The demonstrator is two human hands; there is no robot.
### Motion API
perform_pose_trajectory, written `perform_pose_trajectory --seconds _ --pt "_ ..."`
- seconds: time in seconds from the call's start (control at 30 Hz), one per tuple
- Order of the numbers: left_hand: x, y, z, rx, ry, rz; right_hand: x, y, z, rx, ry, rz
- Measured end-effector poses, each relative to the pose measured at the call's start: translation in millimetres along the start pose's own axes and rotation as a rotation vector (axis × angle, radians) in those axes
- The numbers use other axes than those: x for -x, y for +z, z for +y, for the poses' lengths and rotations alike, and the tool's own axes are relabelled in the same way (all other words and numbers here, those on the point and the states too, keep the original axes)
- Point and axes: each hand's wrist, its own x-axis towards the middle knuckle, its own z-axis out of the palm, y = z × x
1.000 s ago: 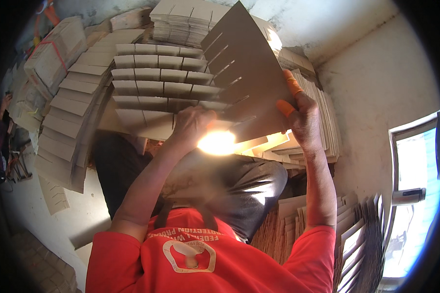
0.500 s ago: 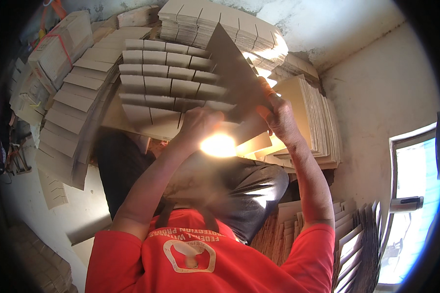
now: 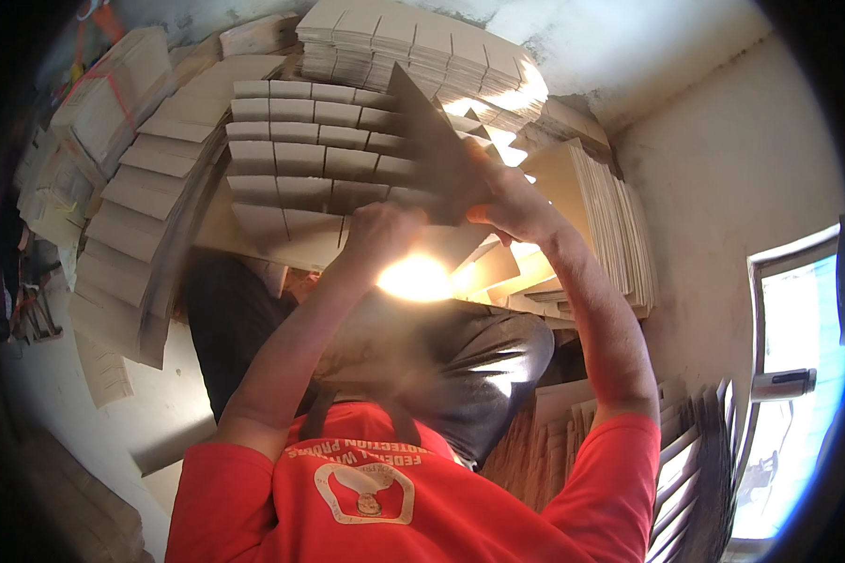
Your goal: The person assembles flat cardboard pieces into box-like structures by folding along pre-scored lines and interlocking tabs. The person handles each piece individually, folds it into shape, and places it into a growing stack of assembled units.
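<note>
clamping a flat brown cardboard sheet (image 3: 427, 145) in the orange-tipped right hand (image 3: 521, 202) beside slotted brown cardboard strips (image 3: 297, 155); cannot tell the bare left hand (image 3: 380, 233)'s grip; best squared to slots, never forced.

Cardboard grid (image 3: 299, 157) before the person (image 3: 376, 535), sheet stack (image 3: 394, 61) behind it, overlapping panels (image 3: 136, 200) to its left, sheet pile (image 3: 582, 202) to its right

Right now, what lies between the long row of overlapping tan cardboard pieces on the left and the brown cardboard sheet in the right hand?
In the head view, parallel rows of slotted tan cardboard lie between the overlapping pieces and the sheet.
</note>
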Motion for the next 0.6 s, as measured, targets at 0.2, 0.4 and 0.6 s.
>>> perform_pose_trajectory --seconds 0.2,0.4,0.6 --pt "-0.5 -5.9 0.8 0.007 -0.008 0.012 -8.7 18.0 3.8 0.212 0.083 0.076" --pt "0.1 -11.0 4.5 -0.011 -0.028 -0.036 14.3 54.8 23.9 0.143 0.170 -0.094" --pt "5.1 -17.4 5.9 0.022 0.176 0.028 61.3 18.1 131.2 0.318 0.338 0.843"
